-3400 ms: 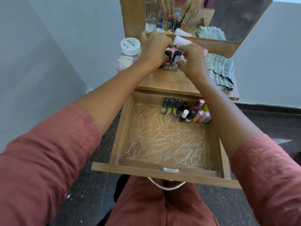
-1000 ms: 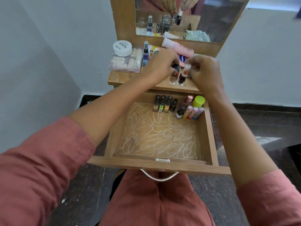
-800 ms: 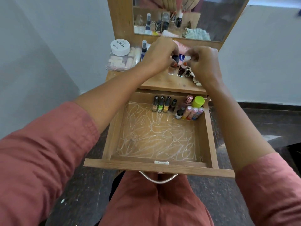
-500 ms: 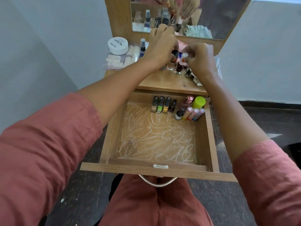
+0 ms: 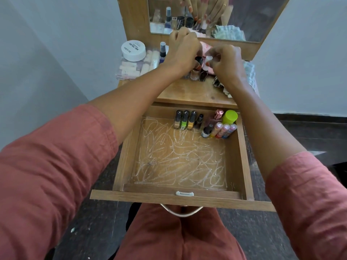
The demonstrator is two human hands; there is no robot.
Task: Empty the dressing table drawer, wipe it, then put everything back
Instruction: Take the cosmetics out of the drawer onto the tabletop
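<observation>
At 12 o'clock on the surface (image 5: 187, 92), the left hand (image 5: 183, 49) grips a black-capped bottle (image 5: 199, 59) and the right hand (image 5: 227, 62) pinches a white-capped bottle (image 5: 208, 58). Lift both straight up, then stand them in the drawer (image 5: 180, 198).

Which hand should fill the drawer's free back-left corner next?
Left, likely. The left hand grips a black-capped bottle nearer that drawer corner; the right hand pinches a white-capped bottle above the crowded right.

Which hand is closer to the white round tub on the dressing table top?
Left. The left hand grips a black-capped bottle right of the white tub; the right hand pinches a white-capped bottle farther right, beyond the left hand.
</observation>
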